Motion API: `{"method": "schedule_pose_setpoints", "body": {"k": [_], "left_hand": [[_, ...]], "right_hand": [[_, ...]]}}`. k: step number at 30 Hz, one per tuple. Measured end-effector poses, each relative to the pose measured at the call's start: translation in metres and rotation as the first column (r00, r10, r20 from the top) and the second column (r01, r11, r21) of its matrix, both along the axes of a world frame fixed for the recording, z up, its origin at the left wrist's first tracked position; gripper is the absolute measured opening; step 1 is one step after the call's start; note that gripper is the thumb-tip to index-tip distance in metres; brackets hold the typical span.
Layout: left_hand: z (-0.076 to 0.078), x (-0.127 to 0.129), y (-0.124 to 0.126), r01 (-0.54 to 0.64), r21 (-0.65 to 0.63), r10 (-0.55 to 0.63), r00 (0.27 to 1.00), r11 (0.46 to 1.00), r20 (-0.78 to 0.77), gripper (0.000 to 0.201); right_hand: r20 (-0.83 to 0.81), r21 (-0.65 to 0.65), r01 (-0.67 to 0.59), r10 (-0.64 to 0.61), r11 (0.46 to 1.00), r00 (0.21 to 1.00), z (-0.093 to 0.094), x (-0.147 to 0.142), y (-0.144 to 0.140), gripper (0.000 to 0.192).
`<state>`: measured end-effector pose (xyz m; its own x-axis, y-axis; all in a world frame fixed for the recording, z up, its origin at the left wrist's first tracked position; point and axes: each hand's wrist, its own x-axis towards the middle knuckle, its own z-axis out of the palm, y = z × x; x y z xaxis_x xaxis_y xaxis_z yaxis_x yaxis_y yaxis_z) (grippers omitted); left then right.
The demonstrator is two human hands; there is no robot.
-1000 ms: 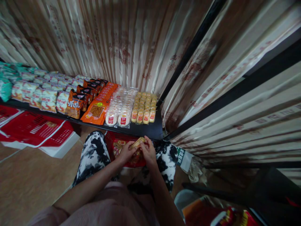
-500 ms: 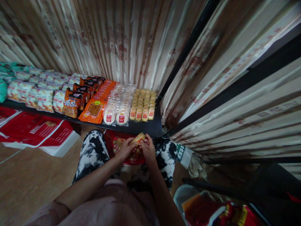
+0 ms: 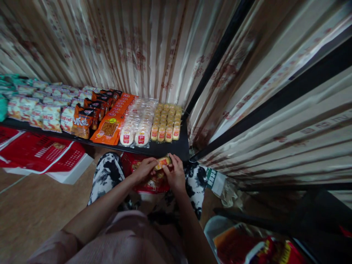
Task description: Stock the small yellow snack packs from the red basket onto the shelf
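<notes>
A small yellow-and-orange wrapped snack packet [image 3: 162,161] is held between both hands, just above a red plastic basket [image 3: 129,165] that rests between the knees of black-and-white patterned trousers [image 3: 106,176]. The left hand [image 3: 143,170] is closed on the packet's left end, with the fingers curled round it from below. The right hand [image 3: 175,174] is closed on the right end, its fingertips [image 3: 166,169] pinched over the wrapper. More wrapped goods are seen in the basket directly beneath the grip, though they are too dim to make out.

Just beyond the grip runs the front edge of a black low shelf [image 3: 167,149]. Nearest on it, straight ahead of the held packet, rows of small yellow packets with red labels [image 3: 166,123] are laid out; these look like the one being held. To the left of them lie clear bags of round white cakes [image 3: 139,123], then flat orange packets [image 3: 111,126], then dark orange crisp bags [image 3: 86,117]. Behind the shelf a striped beige curtain [image 3: 137,47] is hung. Well to the left of the grip, a red printed carton [image 3: 41,154] lies on the floor.
</notes>
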<state>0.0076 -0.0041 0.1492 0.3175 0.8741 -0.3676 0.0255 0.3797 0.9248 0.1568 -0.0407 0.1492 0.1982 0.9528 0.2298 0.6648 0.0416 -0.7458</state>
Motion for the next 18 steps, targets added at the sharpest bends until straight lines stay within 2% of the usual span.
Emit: {"method": "schedule_pose_setpoints", "body": {"k": [2, 4, 8, 12, 18], "left_hand": [[0.008, -0.003, 0.007, 0.026, 0.037, -0.024, 0.998, 0.999, -0.052, 0.032], [0.016, -0.004, 0.014, 0.069, 0.076, -0.061, 0.992, 0.995, -0.112, 0.031], [0.027, -0.005, 0.027, 0.235, 0.14, -0.199, 0.952, 0.962, -0.232, 0.03], [0.03, -0.003, 0.039, 0.335, 0.161, -0.272, 0.908, 0.928, -0.317, 0.03], [0.039, 0.004, 0.055, 0.455, 0.266, -0.292, 0.827, 0.85, -0.481, 0.034]], "right_hand": [[0.179, 0.047, -0.1, 0.091, 0.994, 0.98, 0.004, 0.005, -0.001, 0.047], [0.287, 0.056, -0.187, 0.164, 0.981, 0.944, 0.007, 0.008, -0.002, 0.046], [0.378, 0.041, -0.215, 0.184, 0.976, 0.907, 0.011, 0.011, -0.004, 0.047], [0.372, 0.036, -0.215, 0.186, 0.976, 0.909, 0.016, 0.011, -0.003, 0.046], [0.262, 0.058, -0.229, 0.207, 0.972, 0.943, 0.018, 0.011, 0.003, 0.042]]}}
